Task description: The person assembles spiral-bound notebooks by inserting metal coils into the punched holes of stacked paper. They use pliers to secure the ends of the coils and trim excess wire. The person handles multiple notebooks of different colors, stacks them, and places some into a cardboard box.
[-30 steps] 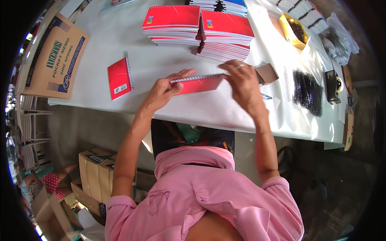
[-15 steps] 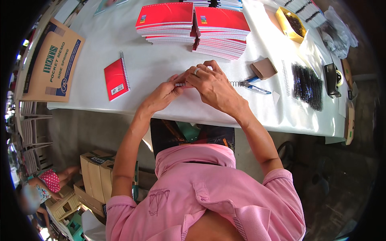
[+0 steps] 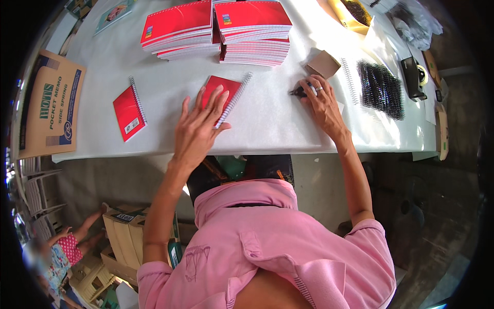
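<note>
A small red spiral notebook lies on the white table in front of me, its wire spine toward the right. My left hand rests flat on its lower part with fingers spread. My right hand is further right, fingers closed around a dark tool with a blue handle lying on the table. A second small red notebook lies apart at the left.
Two stacks of larger red notebooks stand at the back. A brown pad, a loose wire spiral and a pile of black spirals lie right. A flat cardboard box sits left; cartons below.
Both hands were together on the notebook's spine. Now the notebook lies flat under my left hand, and my right hand has moved right to the tool.
</note>
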A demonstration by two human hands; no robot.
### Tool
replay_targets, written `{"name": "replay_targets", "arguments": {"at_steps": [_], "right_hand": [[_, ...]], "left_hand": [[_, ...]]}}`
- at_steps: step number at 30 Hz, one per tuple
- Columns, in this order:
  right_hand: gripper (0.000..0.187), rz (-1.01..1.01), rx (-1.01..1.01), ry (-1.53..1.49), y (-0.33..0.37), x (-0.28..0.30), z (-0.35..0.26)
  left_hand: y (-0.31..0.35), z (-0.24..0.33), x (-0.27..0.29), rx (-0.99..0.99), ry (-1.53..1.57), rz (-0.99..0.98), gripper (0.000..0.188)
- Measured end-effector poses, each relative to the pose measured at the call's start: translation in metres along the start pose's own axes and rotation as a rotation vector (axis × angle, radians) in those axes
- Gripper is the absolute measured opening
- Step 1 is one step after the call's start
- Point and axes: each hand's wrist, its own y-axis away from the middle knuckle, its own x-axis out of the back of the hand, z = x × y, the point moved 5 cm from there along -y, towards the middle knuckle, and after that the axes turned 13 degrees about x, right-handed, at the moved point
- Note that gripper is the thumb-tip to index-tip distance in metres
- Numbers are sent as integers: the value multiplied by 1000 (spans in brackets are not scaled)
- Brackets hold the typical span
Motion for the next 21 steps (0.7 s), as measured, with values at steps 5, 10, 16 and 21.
{"name": "replay_targets", "arguments": {"at_steps": [5, 10, 16, 21], "right_hand": [[29, 97, 0, -188, -22, 6, -48], [30, 77, 28, -458, -49, 24, -123], [28, 96, 53, -388, -52, 24, -131], [28, 46, 86, -431, -55, 24, -129]], "left_hand": [[15, 1, -24, 136, -128, 47, 69], [13, 12, -21, 202, -72, 29, 70], [12, 13, -19, 253, -41, 20, 72], [11, 15, -17, 247, -58, 48, 72]]}}
